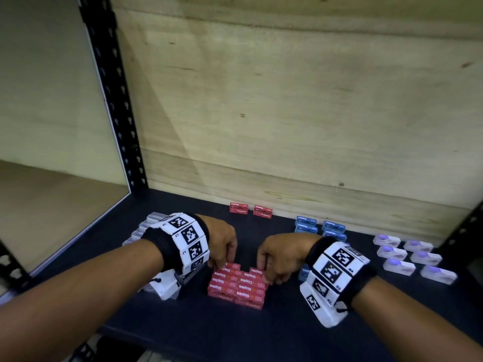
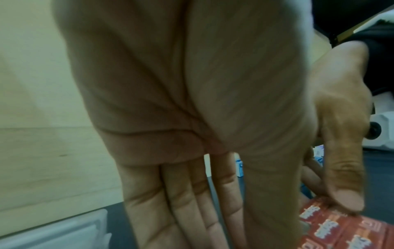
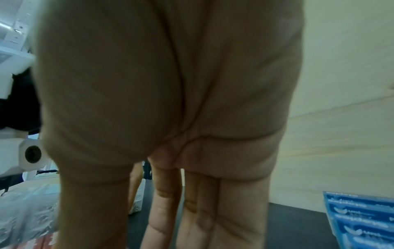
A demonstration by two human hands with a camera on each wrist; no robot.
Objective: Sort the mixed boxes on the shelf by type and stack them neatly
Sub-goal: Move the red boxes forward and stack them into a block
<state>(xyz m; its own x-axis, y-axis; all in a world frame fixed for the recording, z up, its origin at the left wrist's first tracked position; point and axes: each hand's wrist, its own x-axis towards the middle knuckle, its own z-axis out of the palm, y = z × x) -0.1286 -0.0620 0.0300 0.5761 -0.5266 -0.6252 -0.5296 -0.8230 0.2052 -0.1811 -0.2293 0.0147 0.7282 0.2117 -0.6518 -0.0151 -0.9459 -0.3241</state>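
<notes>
Red staple boxes [image 1: 236,284] stand stacked at the front middle of the dark shelf [image 1: 287,333], their long axes running left to right, printed labels facing up and toward the viewer. The left hand [image 1: 222,240] pinches the stack's upper left box between thumb and fingers; the right hand [image 1: 277,259] appears to grip the upper right box, its fingertips hidden. Two red boxes [image 1: 250,209] lie by the plywood back wall [image 1: 287,113]. Blue boxes [image 1: 321,228] and white boxes [image 1: 413,257] sit to the right.
</notes>
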